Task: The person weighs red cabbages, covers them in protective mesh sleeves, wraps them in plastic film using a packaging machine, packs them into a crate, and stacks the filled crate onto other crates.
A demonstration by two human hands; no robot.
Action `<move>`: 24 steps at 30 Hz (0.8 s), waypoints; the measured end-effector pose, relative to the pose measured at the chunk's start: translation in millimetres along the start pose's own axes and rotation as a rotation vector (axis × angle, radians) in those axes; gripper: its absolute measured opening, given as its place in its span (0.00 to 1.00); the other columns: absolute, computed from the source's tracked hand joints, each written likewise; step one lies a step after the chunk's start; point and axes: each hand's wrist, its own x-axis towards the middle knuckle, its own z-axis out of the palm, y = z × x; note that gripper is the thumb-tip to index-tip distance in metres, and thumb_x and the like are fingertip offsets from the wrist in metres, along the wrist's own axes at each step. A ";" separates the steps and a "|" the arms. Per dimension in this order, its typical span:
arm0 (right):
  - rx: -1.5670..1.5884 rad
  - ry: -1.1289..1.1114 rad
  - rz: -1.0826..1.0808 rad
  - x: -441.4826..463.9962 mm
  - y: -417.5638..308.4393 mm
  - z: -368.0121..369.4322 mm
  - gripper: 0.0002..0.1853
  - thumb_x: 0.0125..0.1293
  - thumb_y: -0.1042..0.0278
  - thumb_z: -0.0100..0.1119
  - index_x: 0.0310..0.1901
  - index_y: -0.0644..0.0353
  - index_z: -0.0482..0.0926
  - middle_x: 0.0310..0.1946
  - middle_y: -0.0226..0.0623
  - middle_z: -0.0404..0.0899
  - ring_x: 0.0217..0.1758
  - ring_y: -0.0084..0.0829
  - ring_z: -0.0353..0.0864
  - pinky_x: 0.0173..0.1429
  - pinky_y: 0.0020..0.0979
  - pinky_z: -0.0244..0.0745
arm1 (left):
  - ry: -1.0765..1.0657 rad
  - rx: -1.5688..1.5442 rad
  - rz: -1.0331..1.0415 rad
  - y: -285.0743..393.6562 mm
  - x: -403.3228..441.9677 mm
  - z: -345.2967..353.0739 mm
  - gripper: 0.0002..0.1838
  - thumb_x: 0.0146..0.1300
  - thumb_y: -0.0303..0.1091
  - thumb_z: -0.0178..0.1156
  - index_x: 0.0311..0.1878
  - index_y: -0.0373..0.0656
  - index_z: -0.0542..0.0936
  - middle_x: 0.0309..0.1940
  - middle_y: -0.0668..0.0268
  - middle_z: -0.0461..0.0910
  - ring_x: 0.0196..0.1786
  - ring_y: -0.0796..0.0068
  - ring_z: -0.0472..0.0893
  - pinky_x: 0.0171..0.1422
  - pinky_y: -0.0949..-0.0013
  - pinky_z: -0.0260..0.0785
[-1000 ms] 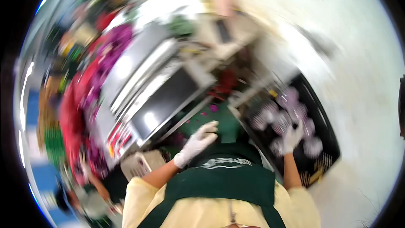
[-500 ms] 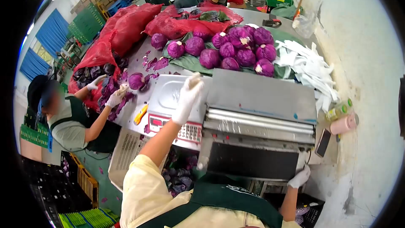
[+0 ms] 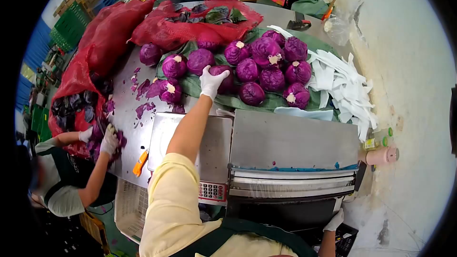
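My left hand (image 3: 211, 83), in a white glove, reaches over the scale and has its fingers around a red cabbage (image 3: 225, 78) at the near side of the pile. Several more red cabbages (image 3: 272, 79) lie around it on a green cloth (image 3: 190, 84), some with pale cut stems showing. Under my left forearm stands the scale (image 3: 214, 135) with its red-edged keypad. My right hand (image 3: 334, 221), also gloved, is at the front right corner of the film wrapping machine (image 3: 293, 138); its fingers are partly hidden.
Left, a co-worker's gloved hands (image 3: 108, 141) handle purple leaves beside a red mesh sack (image 3: 97, 35). An orange-handled cutter (image 3: 141, 163) lies near the scale. White strips (image 3: 340, 85), a pink bottle (image 3: 382, 156) and the wall (image 3: 404, 100) are on the right.
My left hand has moved forward from above the scale to the pile and taken hold of a cabbage. The view has tilted and shifted. A trimmed cabbage lies farther from the co-worker's hands.
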 end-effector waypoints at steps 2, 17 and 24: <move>0.090 -0.085 0.082 12.5 10.1 0.5 0.18 0.71 0.61 0.46 0.26 0.63 0.74 0.20 0.23 0.64 0.24 0.19 0.58 0.27 0.26 0.55 | -0.029 -0.068 0.090 4.0 -4.1 -12.1 0.53 0.37 0.56 0.77 0.65 0.35 0.67 0.58 0.45 0.72 0.58 0.52 0.75 0.64 0.60 0.67; -0.039 -1.043 -1.089 50.7 -341.0 174.9 0.12 0.65 0.63 0.55 0.41 0.64 0.80 0.38 0.43 0.82 0.42 0.37 0.80 0.48 0.33 0.73 | -0.430 0.292 0.165 38.9 -186.8 -214.4 0.45 0.41 0.40 0.77 0.63 0.36 0.67 0.50 0.53 0.76 0.53 0.62 0.77 0.62 0.63 0.69; -1.249 -1.250 -1.651 81.1 -306.2 417.4 0.19 0.61 0.52 0.54 0.46 0.55 0.83 0.44 0.46 0.83 0.47 0.40 0.83 0.55 0.36 0.74 | -0.082 0.429 0.462 29.6 -212.9 -215.6 0.42 0.42 0.41 0.75 0.63 0.42 0.70 0.59 0.48 0.67 0.61 0.51 0.71 0.68 0.58 0.63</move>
